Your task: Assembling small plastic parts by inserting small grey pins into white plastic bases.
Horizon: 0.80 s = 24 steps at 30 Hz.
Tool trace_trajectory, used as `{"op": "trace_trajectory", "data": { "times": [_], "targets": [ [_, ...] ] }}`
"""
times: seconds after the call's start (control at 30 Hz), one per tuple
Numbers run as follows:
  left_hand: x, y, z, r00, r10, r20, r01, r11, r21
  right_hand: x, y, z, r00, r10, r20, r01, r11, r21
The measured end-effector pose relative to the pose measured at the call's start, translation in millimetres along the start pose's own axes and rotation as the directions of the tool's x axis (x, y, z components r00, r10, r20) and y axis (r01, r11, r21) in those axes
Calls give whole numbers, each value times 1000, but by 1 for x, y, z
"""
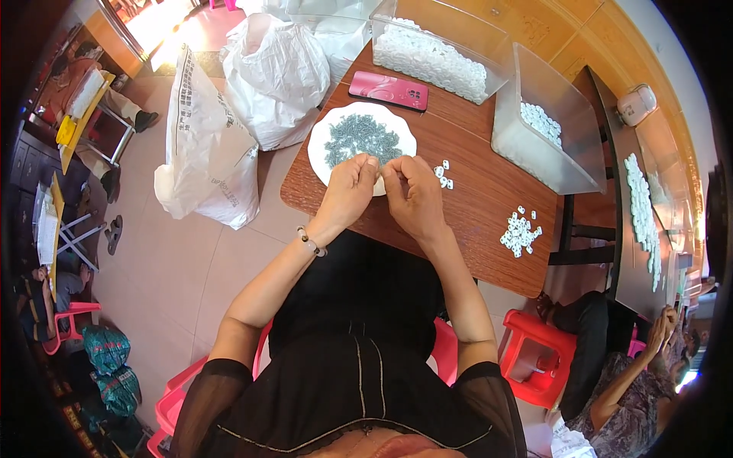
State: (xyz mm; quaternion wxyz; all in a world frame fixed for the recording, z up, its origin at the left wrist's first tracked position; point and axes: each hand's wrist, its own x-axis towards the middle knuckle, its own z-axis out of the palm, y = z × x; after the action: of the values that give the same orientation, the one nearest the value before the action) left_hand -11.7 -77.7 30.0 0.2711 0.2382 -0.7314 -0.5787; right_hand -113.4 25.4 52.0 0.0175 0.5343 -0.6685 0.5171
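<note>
Both my hands meet over the near rim of a white plate (321,145) heaped with small grey-metal pieces that look like springs or screws (359,137). My left hand (353,185) has its thumb and fingertips pinched together. My right hand (414,192) is pinched in the same way, its fingertips close beside the left ones. Whatever lies between the fingers is too small and too covered to make out. Just right of my right hand lie a few small white plastic pieces (445,175). A larger loose pile of white pieces (521,232) sits farther right on the wooden table (473,206).
A pink phone (388,91) lies behind the plate. Two clear bins (435,53) (546,141) of white pieces stand at the table's far and right sides. White sacks (210,145) stand on the floor at left. A red stool (538,355) and another person's hands (664,324) are at right.
</note>
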Motion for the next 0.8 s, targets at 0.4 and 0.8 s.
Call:
{"op": "trace_trajectory", "data": {
  "times": [0.4, 0.8],
  "targets": [
    [1, 6, -11, 946, -248, 211, 322, 807, -495, 2, 30, 0, 922, 349, 169, -386, 868, 313],
    [-11, 9, -5, 984, -150, 95, 169, 958, -233, -8, -3, -15, 891, 410, 198, -451, 852, 266]
  ]
}}
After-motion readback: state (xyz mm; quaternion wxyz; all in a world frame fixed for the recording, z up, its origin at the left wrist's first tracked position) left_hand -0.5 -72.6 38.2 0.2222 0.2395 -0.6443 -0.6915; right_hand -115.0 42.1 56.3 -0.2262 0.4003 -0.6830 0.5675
